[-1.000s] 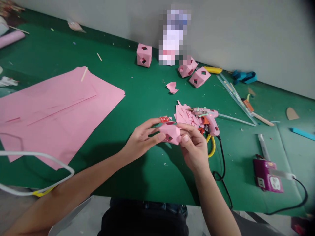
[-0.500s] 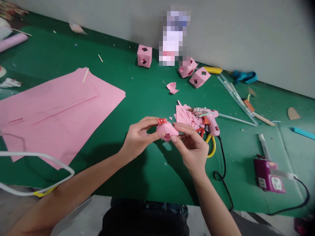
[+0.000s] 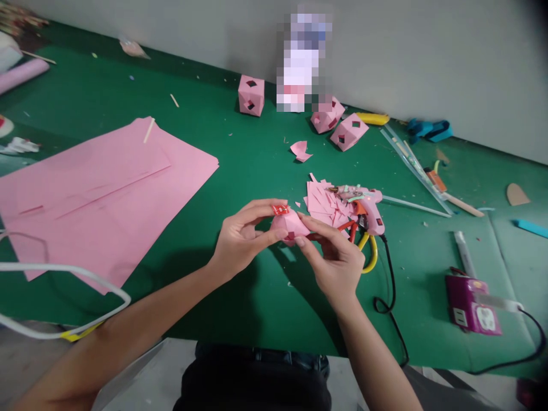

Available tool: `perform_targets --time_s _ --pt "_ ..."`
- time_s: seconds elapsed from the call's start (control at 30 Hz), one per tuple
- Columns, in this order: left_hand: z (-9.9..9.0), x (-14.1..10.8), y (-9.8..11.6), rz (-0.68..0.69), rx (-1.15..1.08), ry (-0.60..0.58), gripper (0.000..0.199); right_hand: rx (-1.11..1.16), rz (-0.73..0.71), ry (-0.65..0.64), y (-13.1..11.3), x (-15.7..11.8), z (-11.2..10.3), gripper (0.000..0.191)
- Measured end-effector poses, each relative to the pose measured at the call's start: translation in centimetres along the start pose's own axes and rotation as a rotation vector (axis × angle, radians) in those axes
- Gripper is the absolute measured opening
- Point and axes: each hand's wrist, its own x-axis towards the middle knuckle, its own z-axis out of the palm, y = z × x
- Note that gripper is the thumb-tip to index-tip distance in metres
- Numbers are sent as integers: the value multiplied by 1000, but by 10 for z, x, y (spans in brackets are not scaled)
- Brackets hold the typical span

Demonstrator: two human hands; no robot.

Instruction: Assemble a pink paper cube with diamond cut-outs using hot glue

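Between my two hands is a small folded pink paper shape (image 3: 287, 224), held above the green table. My left hand (image 3: 243, 237) pinches its left side with thumb and fingers; a red patterned wrap (image 3: 281, 210) is on a fingertip. On the other side, my right hand (image 3: 338, 260) grips the shape's right edge between thumb and forefinger. Just beyond my right hand lies a heap of pink paper strips (image 3: 322, 202), with a pink glue gun (image 3: 370, 211) resting on it. Yellow-and-red handles (image 3: 371, 257) poke out under the gun.
Large pink paper sheets (image 3: 107, 200) cover the left of the green table (image 3: 205, 325). Pink paper cubes with diamond holes (image 3: 252, 97) stand near the wall. A purple power box (image 3: 471, 302) sits at right, the gun's black cord (image 3: 390, 285) nearby. A white tube frame (image 3: 64, 267) juts in at left.
Both hands still hold the pink paper shape, which has turned slightly, its opening showing less. The view has shifted a little; the other objects lie as before.
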Motion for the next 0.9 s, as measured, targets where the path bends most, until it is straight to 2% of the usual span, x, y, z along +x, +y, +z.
perform_targets --time_s 0.3,0.53,0.73,0.9 --pt "2 -1 -1 10 24 33 27 -59 -28 5 1 -1 1 30" --pt "0 -2 7 -50 -86 -68 50 -12 45 69 -1 0 0 34" --pt "2 -2 8 -74 -78 -51 41 -145 -45 67 2 2 -7 39" --pt "1 -4 5 -67 -64 -58 38 -182 -68 41 2 2 -9 30"
